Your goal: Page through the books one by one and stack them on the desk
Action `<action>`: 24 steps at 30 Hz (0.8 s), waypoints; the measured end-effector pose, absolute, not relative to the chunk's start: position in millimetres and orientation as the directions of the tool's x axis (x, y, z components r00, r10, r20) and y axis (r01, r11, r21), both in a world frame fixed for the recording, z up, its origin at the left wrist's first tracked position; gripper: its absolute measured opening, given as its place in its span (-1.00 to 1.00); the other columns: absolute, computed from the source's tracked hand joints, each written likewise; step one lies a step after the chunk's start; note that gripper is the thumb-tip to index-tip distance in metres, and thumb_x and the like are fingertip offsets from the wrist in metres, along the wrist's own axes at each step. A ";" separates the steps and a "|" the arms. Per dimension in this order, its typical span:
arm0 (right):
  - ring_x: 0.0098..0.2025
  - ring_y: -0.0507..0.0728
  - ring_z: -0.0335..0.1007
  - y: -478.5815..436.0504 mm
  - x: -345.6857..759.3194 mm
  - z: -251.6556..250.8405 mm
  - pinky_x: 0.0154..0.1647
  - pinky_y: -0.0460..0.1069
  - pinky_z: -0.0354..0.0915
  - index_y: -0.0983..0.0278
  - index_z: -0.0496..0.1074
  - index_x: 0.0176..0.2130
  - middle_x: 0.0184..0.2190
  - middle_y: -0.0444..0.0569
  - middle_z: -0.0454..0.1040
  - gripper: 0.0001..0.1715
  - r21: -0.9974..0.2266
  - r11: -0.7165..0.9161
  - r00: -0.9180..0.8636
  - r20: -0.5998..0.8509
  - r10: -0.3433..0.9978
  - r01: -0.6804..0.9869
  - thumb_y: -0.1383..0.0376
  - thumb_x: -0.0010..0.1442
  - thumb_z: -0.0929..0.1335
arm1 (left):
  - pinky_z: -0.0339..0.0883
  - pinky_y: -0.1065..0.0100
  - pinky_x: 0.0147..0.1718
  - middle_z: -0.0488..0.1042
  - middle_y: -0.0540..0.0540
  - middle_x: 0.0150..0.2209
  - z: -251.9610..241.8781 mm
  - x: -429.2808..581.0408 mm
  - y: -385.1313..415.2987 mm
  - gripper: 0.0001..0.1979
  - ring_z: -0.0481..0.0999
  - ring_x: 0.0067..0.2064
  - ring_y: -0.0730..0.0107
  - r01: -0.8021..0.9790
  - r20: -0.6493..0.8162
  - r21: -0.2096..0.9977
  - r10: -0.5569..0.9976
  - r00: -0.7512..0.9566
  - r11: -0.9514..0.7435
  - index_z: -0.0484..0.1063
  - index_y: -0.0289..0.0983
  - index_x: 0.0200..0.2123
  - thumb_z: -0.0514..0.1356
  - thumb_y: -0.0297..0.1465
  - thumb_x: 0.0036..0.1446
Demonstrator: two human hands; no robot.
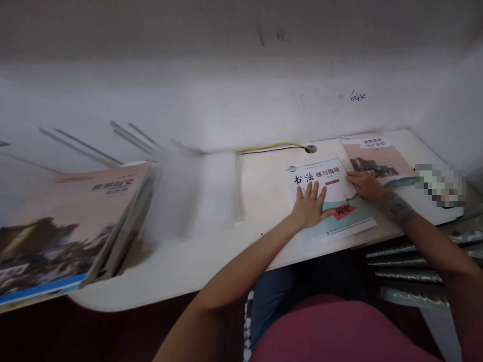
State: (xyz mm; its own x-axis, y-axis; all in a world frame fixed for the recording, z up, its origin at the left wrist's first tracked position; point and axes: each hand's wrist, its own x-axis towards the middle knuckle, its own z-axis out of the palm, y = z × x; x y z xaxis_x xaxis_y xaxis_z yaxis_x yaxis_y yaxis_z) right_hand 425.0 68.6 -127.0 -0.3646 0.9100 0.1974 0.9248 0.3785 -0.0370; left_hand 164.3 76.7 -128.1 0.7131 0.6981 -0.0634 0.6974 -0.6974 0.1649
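Note:
A calligraphy workbook with a white and pale green cover and a red diamond lies on the white desk. My left hand rests flat on its cover, fingers spread. At the book's right edge my right hand, with a grey band on the wrist, has its fingers bent and closed on the edge; the thumb is partly hidden. Just behind that hand lies a pink world history book, its lower part covered by the hand and wrist.
A stack of books, a pink history book on top, stands at the desk's left end. Beside it is a blurred, whitish, see-through object. A yellow cable runs along the wall into a desk hole. A pixelated item lies far right.

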 end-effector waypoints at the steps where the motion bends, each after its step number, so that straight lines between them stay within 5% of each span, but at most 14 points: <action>1: 0.07 0.22 0.38 67.1 421.8 -125.3 0.07 0.10 0.31 0.44 0.43 0.02 0.07 0.23 0.42 -0.54 -0.012 0.389 -0.381 0.183 0.906 0.921 0.45 0.20 0.16 | -0.29 -0.28 0.20 -0.19 -0.36 0.36 -127.5 164.5 76.8 -0.13 -0.23 0.36 -0.16 0.700 -0.070 0.159 0.699 0.712 -0.697 -0.11 -0.33 0.34 -0.12 0.14 0.15; 6: 0.16 0.29 0.27 60.8 405.0 -103.1 0.17 0.22 0.19 0.45 0.41 0.03 0.12 0.28 0.35 -0.56 0.062 0.379 -0.383 0.212 0.899 0.923 0.40 0.23 0.17 | -0.24 -0.25 0.21 -0.14 -0.39 0.35 -114.3 171.6 65.6 -0.20 -0.18 0.35 -0.20 0.668 -0.066 0.129 0.666 0.743 -0.733 -0.02 -0.42 0.31 -0.09 0.05 0.21; 10: 0.28 0.23 0.10 48.4 396.5 -95.9 0.26 0.21 0.07 0.41 0.24 0.19 0.21 0.19 0.26 -0.45 -0.098 0.461 -0.432 0.219 0.875 0.882 0.23 0.34 0.08 | -0.19 0.07 0.27 0.04 -0.34 0.31 -109.2 194.2 41.1 -0.31 -0.04 0.35 0.10 0.270 0.023 0.175 0.278 0.960 -0.947 0.07 -0.41 0.28 -0.09 -0.04 0.26; 13: 0.34 0.21 -0.07 32.3 396.1 -111.7 0.28 0.21 0.05 0.40 0.07 0.28 0.29 0.20 0.11 -0.35 -0.199 0.527 -0.522 0.081 0.849 0.826 0.12 0.35 0.06 | -0.16 0.11 0.25 0.17 -0.29 0.27 -116.1 213.7 25.4 -0.30 0.08 0.31 0.08 0.062 0.067 0.209 0.078 0.995 -0.976 0.12 -0.33 0.26 -0.06 0.01 0.22; 17: 0.37 0.21 -0.21 28.7 395.5 -138.1 0.32 0.20 -0.04 0.39 -0.04 0.32 0.34 0.18 -0.04 -0.28 -0.189 0.514 -0.524 -0.003 0.852 0.837 0.05 0.34 0.06 | -0.07 -0.03 0.19 0.24 -0.30 0.23 -126.6 226.1 19.2 -0.25 0.18 0.24 -0.04 0.078 0.049 0.212 0.091 0.995 -0.974 0.07 -0.30 0.28 -0.08 0.07 0.19; 24: 0.37 0.33 -0.23 128.5 379.3 -146.3 0.31 0.25 -0.10 0.48 0.00 0.30 0.34 0.28 -0.06 -0.13 -0.127 0.416 -0.416 0.029 0.909 0.901 -0.09 0.28 0.07 | -0.19 0.00 0.23 0.08 -0.30 0.31 -123.9 220.8 20.4 -0.24 0.03 0.31 -0.04 0.061 0.108 0.164 0.080 0.991 -0.985 0.05 -0.34 0.29 -0.15 0.07 0.21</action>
